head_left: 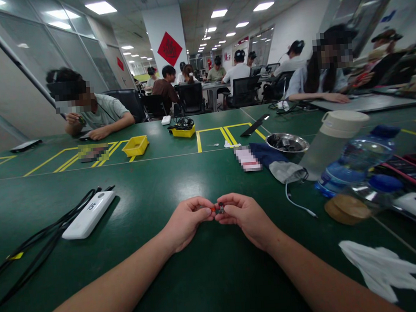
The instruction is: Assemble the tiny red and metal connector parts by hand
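Near the middle of the green table [159, 273], my left hand [191, 219] pinches a tiny orange-red piece [213, 209] between thumb and fingertips. My right hand [246, 216] faces it, its fingertips closed on a small dark piece [220, 207]. The two pieces sit side by side between the hands; whether they are joined is too small to tell. The fingertips of both hands nearly touch, just above the tabletop.
Left: white power bank [90, 215] with black cables. Ahead: yellow trays [136, 146], metal bowl [287, 142] of dark parts. Right: cloth pouch [279, 163], pale tumbler [330, 142], bottles [363, 157], white tissue [383, 267]. People sit across the table [108, 113] and beyond.
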A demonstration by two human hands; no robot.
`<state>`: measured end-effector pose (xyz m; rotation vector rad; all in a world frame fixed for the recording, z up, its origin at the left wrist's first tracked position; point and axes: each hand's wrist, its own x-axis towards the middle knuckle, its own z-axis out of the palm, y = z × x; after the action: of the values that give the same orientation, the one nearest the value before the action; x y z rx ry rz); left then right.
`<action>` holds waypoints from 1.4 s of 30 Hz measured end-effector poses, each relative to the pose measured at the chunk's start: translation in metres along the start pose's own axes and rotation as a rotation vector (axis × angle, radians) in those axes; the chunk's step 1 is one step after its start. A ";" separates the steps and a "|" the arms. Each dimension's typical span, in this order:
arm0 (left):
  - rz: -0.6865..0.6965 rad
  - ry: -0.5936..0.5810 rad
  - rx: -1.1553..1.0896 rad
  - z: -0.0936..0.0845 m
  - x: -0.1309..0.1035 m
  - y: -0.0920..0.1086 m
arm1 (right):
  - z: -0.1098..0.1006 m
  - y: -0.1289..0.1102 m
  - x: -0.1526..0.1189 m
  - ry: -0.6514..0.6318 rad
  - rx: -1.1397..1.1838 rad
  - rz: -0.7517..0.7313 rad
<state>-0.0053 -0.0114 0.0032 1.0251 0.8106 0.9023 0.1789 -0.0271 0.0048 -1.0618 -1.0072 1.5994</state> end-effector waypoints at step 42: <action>0.026 0.020 0.042 0.003 -0.002 0.002 | 0.001 -0.001 -0.002 -0.024 -0.035 -0.021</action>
<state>-0.0040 -0.0142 0.0059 1.0672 0.8377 0.9218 0.1786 -0.0291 0.0065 -1.0545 -1.0625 1.5857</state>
